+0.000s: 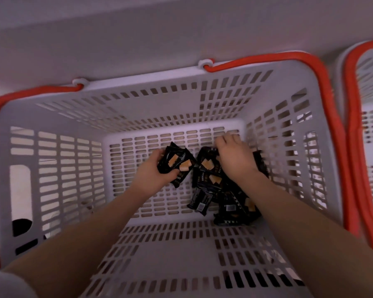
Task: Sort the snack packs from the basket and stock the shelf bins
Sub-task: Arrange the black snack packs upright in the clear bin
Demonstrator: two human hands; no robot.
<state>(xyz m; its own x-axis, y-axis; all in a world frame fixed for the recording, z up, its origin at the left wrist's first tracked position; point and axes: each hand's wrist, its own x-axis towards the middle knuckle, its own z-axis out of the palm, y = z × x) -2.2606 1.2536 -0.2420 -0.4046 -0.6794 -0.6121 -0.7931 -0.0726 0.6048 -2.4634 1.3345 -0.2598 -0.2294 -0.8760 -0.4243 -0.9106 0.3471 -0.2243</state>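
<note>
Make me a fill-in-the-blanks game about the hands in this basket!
1. The left hand grips a ____ snack pack.
2. The basket has ____ handles.
3. The right hand lies on the ____ of packs.
4. Both hands are inside the ____.

Missing words: black; red; pile; basket

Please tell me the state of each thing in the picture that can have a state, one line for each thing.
Left hand: grips one black snack pack, held just above the basket floor.
Right hand: reaches down onto the pile of packs; its grip is hidden.
Pile of packs: loose and overlapping, on the right part of the floor.
Basket: nearly empty, red handles folded down on the rim.
Second basket: beside it on the right, mostly out of view.
</note>
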